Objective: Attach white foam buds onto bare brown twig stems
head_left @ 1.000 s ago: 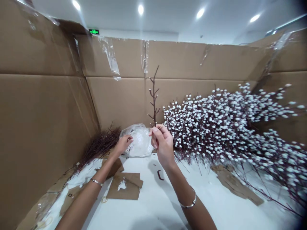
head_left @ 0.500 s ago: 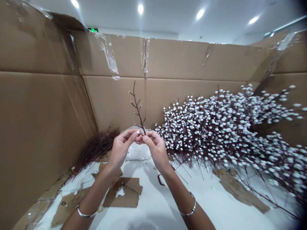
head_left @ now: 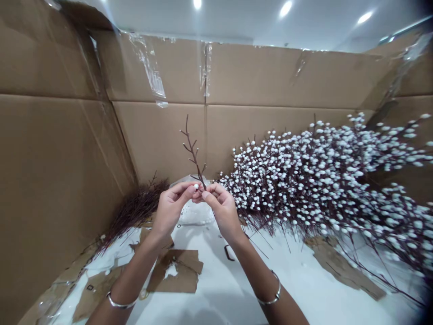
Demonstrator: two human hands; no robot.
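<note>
My right hand (head_left: 221,207) is closed round the lower part of a brown artificial twig (head_left: 193,151), which stands nearly upright with short bare side shoots. Between the thumb and fingers of my left hand (head_left: 173,205) is a small white berry (head_left: 196,186), held close against the twig. The fingertips of both hands almost meet there, and they hide the exact contact. Behind them a clear plastic bag (head_left: 196,213) of small white pieces lies on the table.
White-berried branches (head_left: 297,176) are heaped at the right. Bare brown twigs (head_left: 138,205) lie at the left. Torn cardboard pieces (head_left: 184,282) rest on the white table (head_left: 219,289). Tall cardboard walls (head_left: 162,72) enclose the back and sides.
The camera view has tilted slightly downward. Both hands keep almost the same grip, and the white berry shows a little more clearly between the left fingers.
</note>
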